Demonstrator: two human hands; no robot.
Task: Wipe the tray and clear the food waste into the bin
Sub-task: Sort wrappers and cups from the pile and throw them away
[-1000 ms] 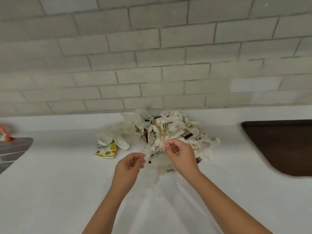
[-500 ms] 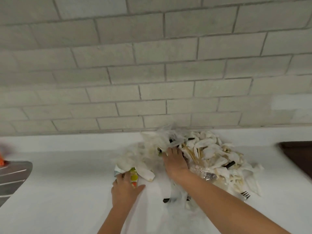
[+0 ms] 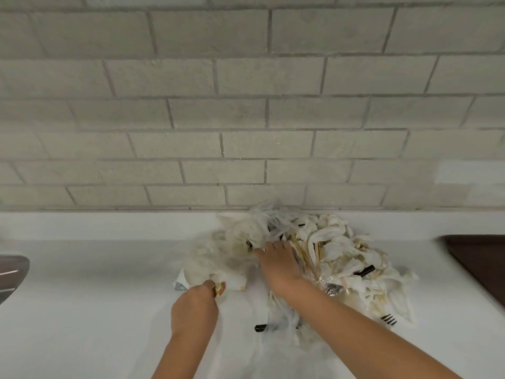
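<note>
The right hand (image 3: 278, 262) lies flat and open on a big pile of waste (image 3: 336, 258) – crumpled white napkins, wooden sticks and clear plastic – with its fingers spread into the mess. Just past its wrist, a black fork (image 3: 388, 319) pokes out of the pile. The left hand (image 3: 194, 310) is closed around a small colorful wrapper (image 3: 218, 288), pinching it at the edge of a white paper (image 3: 210, 277) right in front of the knuckles. Everything sits on the white surface (image 3: 82, 310) – a dark brown tray (image 3: 481, 269) is far off to the right of the right hand
</note>
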